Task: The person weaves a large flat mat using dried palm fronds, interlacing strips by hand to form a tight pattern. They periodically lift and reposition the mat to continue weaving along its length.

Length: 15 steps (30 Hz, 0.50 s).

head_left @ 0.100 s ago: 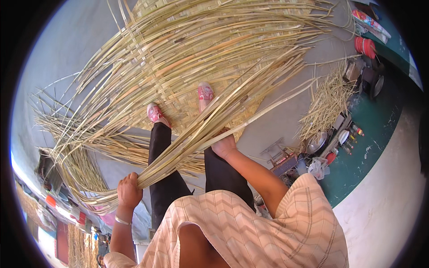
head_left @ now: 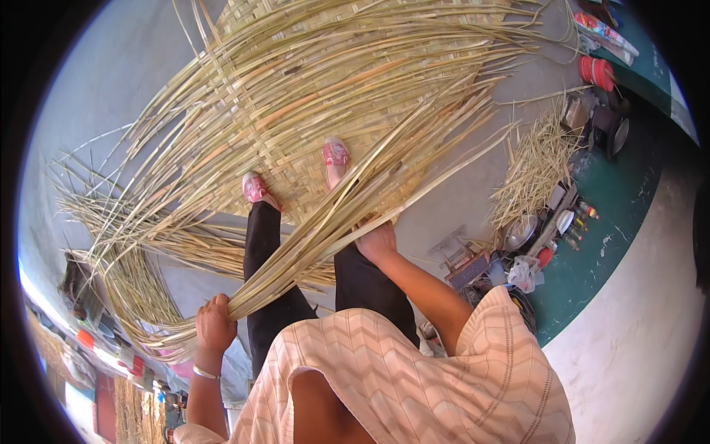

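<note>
Grey concrete floor [head_left: 111,96] lies under a half-woven mat [head_left: 296,118]. Her left hand [head_left: 213,323] is clenched round the strip bundle [head_left: 347,211]; her right hand [head_left: 376,240] presses it midway, grip unclear. Better to keep the strips flat and parallel, pulling evenly.

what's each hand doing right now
Left hand: closed around the gathered end of a bundle of strips.
Right hand: resting on the same bundle farther along; grip cannot be told.
</note>
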### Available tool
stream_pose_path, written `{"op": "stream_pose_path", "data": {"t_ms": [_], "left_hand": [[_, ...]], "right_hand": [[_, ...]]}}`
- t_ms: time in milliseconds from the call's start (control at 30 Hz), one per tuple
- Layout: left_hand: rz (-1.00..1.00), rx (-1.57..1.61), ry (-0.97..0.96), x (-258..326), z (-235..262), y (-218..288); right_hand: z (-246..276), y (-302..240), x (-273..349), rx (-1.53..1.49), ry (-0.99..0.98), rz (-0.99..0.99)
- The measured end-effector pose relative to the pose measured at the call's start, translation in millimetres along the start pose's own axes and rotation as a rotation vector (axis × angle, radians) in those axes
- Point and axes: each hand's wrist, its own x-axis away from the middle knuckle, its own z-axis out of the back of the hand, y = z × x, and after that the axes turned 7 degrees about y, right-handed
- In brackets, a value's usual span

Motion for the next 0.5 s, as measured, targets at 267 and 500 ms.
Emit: {"op": "stream_pose_path", "data": {"t_ms": [267, 500], "left_hand": [[-0.032, 0.037, -0.072, 74.3, 30.3, 5.1], [-0.135, 0.042, -0.003, 125.8, 64.0, 10.3]], "right_hand": [[182.5, 13.1, 55.9, -0.357, -0.491, -0.317], [132.1, -18.7, -131.1, -0.309, -0.294, 0.303]]}}
